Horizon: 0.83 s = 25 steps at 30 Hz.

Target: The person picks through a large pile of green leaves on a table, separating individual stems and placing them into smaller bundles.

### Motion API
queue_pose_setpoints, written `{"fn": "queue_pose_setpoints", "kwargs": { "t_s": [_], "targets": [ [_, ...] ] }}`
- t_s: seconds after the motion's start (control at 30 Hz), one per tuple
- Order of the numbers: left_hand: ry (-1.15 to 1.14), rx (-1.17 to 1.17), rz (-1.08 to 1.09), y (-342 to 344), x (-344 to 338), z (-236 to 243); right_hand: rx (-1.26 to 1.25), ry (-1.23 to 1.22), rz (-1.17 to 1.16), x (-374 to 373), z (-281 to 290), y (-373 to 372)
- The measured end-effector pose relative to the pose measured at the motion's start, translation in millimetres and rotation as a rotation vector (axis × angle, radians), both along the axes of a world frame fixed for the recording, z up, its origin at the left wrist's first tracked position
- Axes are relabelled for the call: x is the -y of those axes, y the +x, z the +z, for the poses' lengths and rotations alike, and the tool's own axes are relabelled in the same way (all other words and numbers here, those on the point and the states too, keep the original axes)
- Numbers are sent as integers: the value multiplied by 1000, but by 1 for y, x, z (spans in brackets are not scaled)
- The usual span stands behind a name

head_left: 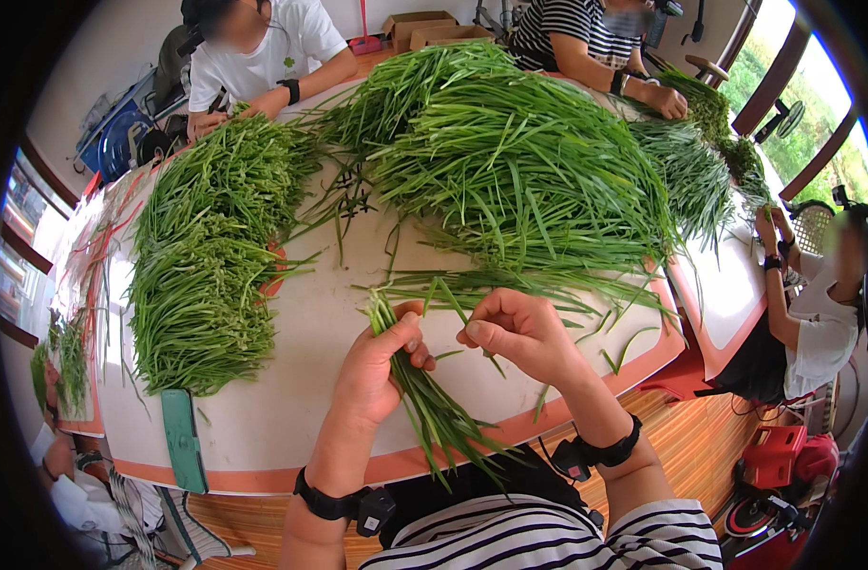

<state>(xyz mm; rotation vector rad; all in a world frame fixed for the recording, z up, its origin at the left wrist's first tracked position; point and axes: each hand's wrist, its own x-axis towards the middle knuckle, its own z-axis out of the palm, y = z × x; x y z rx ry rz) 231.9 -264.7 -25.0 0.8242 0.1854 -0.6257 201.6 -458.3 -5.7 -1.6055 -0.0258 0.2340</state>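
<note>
My left hand (377, 366) grips a small bunch of green chive stalks (424, 399), the cut ends up by my thumb and the leaves hanging down over the table edge toward my lap. My right hand (519, 332) is close beside it, fingers curled, pinching a thin green stalk (486, 353) at the fingertips. Both wrists wear black bands. A big loose heap of long green chives (519, 171) lies just beyond my hands on the white table (301, 380).
A tidier pile of trimmed stalks (206, 266) covers the table's left side. A teal flat tool (182, 439) lies at the near left edge. Other people sit around the table: far left (263, 47), far right (586, 38), right side (823, 313). Cardboard boxes (419, 28) stand behind.
</note>
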Motion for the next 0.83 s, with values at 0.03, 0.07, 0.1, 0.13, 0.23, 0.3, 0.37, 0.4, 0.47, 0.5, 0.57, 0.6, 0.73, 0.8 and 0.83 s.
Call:
{"fn": "queue_pose_setpoints", "kwargs": {
  "t_s": [0.03, 0.07, 0.1, 0.13, 0.23, 0.3, 0.37, 0.4, 0.47, 0.5, 0.57, 0.6, 0.73, 0.8, 0.83],
  "targets": [
    [8, -8, -3, -2, 2, 2, 5, 121, 16, -2, 0, -1],
    [-8, -10, -39, -3, 5, 3, -3, 145, 40, -3, 1, -1],
    [-25, -11, -76, -4, 6, 3, -12, 153, 36, -6, 1, -2],
    [-13, 1, -88, -4, 6, 2, -2, 180, 1, -12, 2, -2],
    [20, 10, -81, -4, 3, 1, -26, 183, -12, -13, -3, 0],
    [11, 3, -58, -5, 4, 0, -84, 301, 68, -10, -5, 1],
    [5, -12, -34, -6, 3, -1, -110, 271, 93, -8, -2, 0],
    [8, 2, -40, -4, 3, 0, -128, 238, 120, -7, -2, -2],
    [33, 32, -37, -2, 4, 2, -113, 286, 116, -2, -5, -3],
    [32, 30, -38, -2, 5, 2, -96, 334, 111, 0, -7, -4],
    [39, 19, 12, -2, 6, 3, -28, 435, 87, 6, -6, -4],
    [39, 17, 7, -1, 5, 3, 20, 421, 82, 10, -3, -6],
    [-23, -6, 5, 1, -2, 1, 31, 379, 34, 20, 12, -15],
    [-40, -3, -8, 1, -2, -1, 47, 367, 90, 37, 7, -16],
    [-51, -2, -18, 2, -2, -3, 50, 232, 118, 45, 7, -15]
  ]
}}
